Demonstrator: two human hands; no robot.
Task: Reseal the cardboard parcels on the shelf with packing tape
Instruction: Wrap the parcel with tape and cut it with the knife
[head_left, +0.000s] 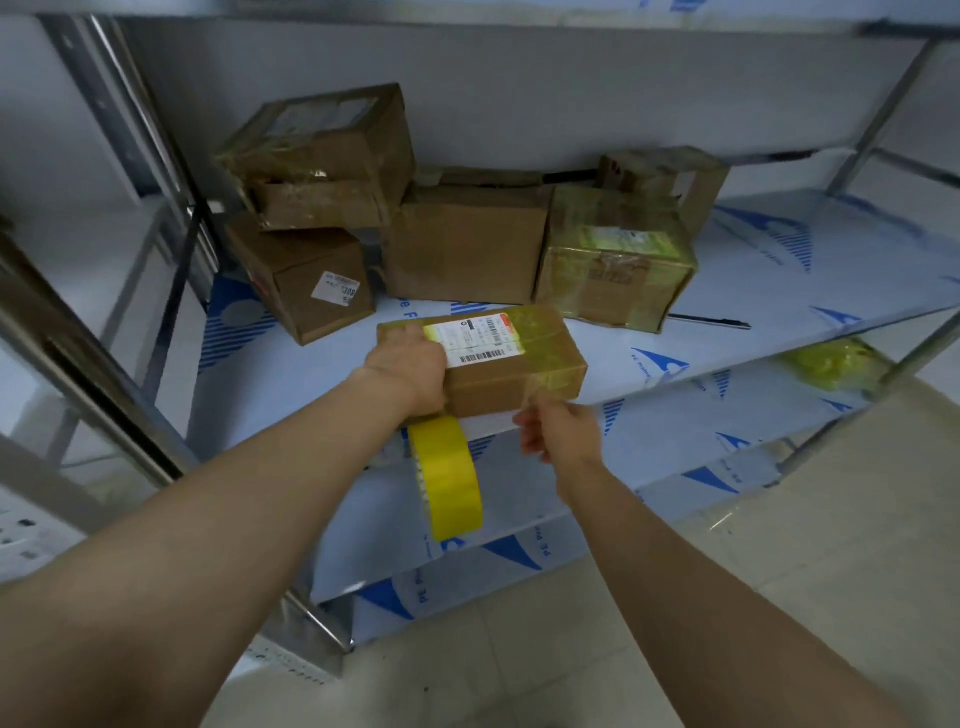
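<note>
A small cardboard parcel with a white barcode label lies at the front edge of the steel shelf. Yellow-tinted tape is wrapped round its right half. My left hand grips the parcel's left end from above. A roll of yellow packing tape hangs just below that hand, in front of the shelf edge; what holds it up is hidden. My right hand sits at the parcel's lower front right edge, its fingertips pinching the tape there.
Behind stand more parcels: two stacked at the left, a plain one in the middle, a heavily taped one and another at the back right. A dark pen-like tool lies on the shelf. Crumpled yellow tape lies on the lower shelf.
</note>
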